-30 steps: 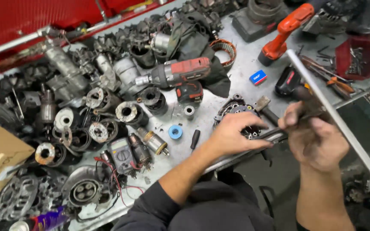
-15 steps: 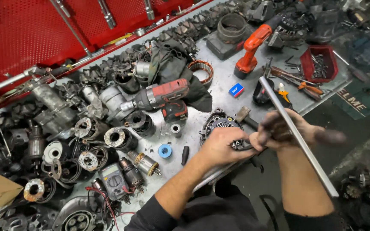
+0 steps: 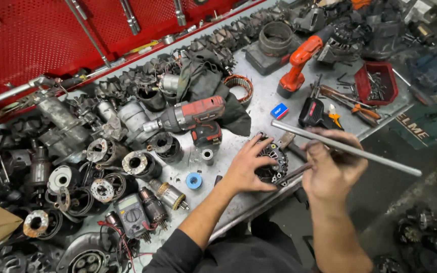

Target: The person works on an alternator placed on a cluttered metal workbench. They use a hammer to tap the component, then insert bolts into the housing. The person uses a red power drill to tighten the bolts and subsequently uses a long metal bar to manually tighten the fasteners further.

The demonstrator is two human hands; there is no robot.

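The left hand [image 3: 246, 167] lies flat on a round black motor part [image 3: 274, 159]. Its fingers are spread wide over the top of the part and press on it. The motor part sits near the front edge of the grey counter [image 3: 259, 101], just in front of the person.

The right hand [image 3: 332, 169] is just beside the motor part, on its right. Its fingers are closed around a long grey metal rod [image 3: 345, 148]. The rod sticks out to the right, past the edge of the counter and over the floor. The right hand also seems to hold a thin dark tool [image 3: 292, 174] that points at the motor part, but it is hard to tell how the tool is held.

Behind the left hand lies a red and black power drill [image 3: 190, 116] on its side. An orange drill [image 3: 299, 63] stands farther back. A little blue ring [image 3: 193, 180] lies on the counter near the left arm, and a small silver socket [image 3: 207, 154] stands close to it. A small blue box [image 3: 279, 110] lies behind the motor part. A red tray [image 3: 378, 83] with small metal bits sits on the right side. A meter with a dial [image 3: 132, 215] lies at the front left. Many old round motor parts [image 3: 102, 151] cover the left side of the counter. A red board [image 3: 26, 35] with holes stands at the back.
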